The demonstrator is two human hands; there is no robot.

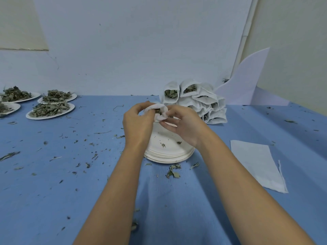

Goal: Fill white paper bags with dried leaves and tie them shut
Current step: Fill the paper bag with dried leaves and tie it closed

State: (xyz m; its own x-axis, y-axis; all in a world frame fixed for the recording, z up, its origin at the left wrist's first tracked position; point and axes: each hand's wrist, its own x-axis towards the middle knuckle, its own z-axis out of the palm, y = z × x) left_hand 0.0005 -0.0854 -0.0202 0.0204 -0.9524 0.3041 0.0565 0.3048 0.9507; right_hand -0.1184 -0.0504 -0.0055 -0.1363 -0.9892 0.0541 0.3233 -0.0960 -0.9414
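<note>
white paper bag was bunched up between the two hands, held just above the far edge of a stack of paper plates in the middle of the blue table. dried leaves showed dark green in its crumpled mouth. the left hand had its fingers curled round the bag's left side, thumb and fingertips pinching the paper near the top. the right hand pinched the bag's right side between thumb and forefinger, its other fingers loosely bent below. whether a string ran between the fingers could not be told. the top plate of the stack carried a few leaf crumbs. just behind the hands, to the right, a pile of filled bags lay heaped with mouths toward the camera, leaves visible inside the two upper ones. a flat stack of empty bags lay on the table beside the right forearm. far left, four plates of leaves sat close together near the wall. a white foam sheet leaned against the wall behind the pile. leaf bits were scattered over the table, thickest on the left and just in front of the plate stack.
</note>
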